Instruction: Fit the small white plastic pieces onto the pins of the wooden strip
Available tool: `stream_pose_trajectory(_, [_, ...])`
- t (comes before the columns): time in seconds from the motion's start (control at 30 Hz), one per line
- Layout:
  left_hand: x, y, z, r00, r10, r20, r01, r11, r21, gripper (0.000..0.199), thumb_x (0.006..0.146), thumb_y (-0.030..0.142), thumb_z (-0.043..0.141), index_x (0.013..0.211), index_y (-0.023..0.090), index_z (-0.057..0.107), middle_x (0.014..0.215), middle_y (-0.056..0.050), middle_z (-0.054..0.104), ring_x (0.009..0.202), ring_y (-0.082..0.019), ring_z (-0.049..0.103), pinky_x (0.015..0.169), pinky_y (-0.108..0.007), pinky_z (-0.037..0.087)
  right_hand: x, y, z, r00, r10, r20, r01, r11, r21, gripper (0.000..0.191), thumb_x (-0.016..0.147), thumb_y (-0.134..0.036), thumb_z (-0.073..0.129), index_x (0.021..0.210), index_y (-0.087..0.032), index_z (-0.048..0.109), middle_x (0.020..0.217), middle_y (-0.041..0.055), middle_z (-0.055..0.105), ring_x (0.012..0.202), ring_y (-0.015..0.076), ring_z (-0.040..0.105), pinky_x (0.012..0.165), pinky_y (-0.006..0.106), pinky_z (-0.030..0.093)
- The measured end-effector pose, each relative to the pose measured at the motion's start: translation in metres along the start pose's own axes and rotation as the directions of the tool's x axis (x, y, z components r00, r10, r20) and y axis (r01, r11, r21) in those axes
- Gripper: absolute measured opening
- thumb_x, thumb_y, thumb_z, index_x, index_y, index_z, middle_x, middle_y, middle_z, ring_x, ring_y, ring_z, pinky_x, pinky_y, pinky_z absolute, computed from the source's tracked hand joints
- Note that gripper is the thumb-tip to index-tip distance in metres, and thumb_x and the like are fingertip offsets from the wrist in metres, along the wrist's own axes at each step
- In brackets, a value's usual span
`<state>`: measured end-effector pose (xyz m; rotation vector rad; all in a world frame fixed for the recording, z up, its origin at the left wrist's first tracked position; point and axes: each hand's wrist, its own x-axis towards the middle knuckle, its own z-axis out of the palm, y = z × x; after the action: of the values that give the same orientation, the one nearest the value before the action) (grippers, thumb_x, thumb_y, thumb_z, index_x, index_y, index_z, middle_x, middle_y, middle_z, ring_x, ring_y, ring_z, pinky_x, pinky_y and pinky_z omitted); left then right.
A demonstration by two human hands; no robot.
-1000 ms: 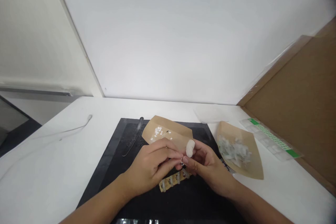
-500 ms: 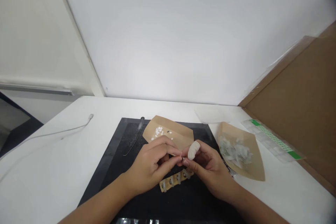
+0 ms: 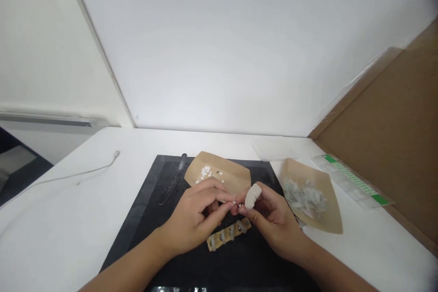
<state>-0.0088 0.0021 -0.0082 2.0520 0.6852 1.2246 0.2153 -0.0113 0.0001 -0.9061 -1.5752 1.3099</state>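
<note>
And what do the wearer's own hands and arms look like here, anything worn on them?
The right hand has a cream-white, wrinkled cover, like a finger cot, over one finger. The left hand shows no glove or cover. No sleeve, watch or bracelet shows on either arm as far as the picture reaches.

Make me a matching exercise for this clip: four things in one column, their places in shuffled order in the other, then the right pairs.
Things
1. white finger cover
2. dark-handled tool
3. pale cable
4. translucent pieces

Places
A. on the brown paper at the right
B. on the white table, left of the black mat
C. on a finger of the right hand
D. near the mat's far left corner

Pairs: 1-C; 2-D; 3-B; 4-A
</note>
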Motion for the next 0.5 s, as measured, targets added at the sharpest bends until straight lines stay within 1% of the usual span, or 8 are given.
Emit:
stream_pose_trajectory(0.13, [-0.0009,0.0003,-0.0015,0.996,0.088,0.012,-0.088,0.99,0.108,0.02,0.098,0.01,0.062,0.113,0.018,0.073,0.102,-0.009,0.069,0.081,-0.015,0.067,0.068,-0.025,0.058,-0.0018,0.0015,-0.0008,0.999,-0.045,0.02,0.047,0.997,-0.066,0.014,0.097,-0.03,0.075,0.09,-0.023,0.064,0.099,0.0052,0.076,0.09,0.0197,0.073,0.086,0.034,0.059])
stream_pose_trajectory(0.2, [-0.0022,-0.0001,-0.001,0.994,0.11,0.015,-0.111,0.982,0.151,0.021,0.097,0.008,0.063,0.114,0.017,0.071,0.103,-0.009,0.069,0.085,-0.016,0.068,0.07,-0.025,0.058,-0.0023,0.0027,-0.0012,0.998,-0.057,0.024,0.059,0.993,-0.107,0.013,0.098,-0.029,0.072,0.091,-0.023,0.064,0.101,0.0053,0.076,0.09,0.0194,0.073,0.085,0.033,0.059])
stream_pose_trajectory(0.37, [-0.0054,-0.0006,0.0017,0.994,0.104,0.016,-0.105,0.974,0.199,0.022,0.096,0.007,0.062,0.115,0.017,0.068,0.106,-0.009,0.068,0.083,-0.015,0.068,0.067,-0.023,0.057,-0.0029,0.0062,-0.002,0.995,-0.095,0.039,0.1,0.979,-0.177,0.01,0.1,-0.028,0.069,0.092,-0.023,0.064,0.102,0.005,0.074,0.09,0.0187,0.072,0.082,0.031,0.058])
stream_pose_trajectory(0.5, [-0.0036,0.0008,0.0026,0.997,0.068,0.029,-0.073,0.977,0.198,0.018,0.098,0.01,0.06,0.112,0.017,0.068,0.104,-0.008,0.067,0.08,-0.014,0.067,0.067,-0.023,0.057,-0.0025,0.0043,-0.0011,0.993,-0.111,0.041,0.117,0.967,-0.226,0.015,0.101,-0.03,0.067,0.089,-0.023,0.062,0.094,0.0039,0.074,0.085,0.0184,0.072,0.077,0.03,0.057])
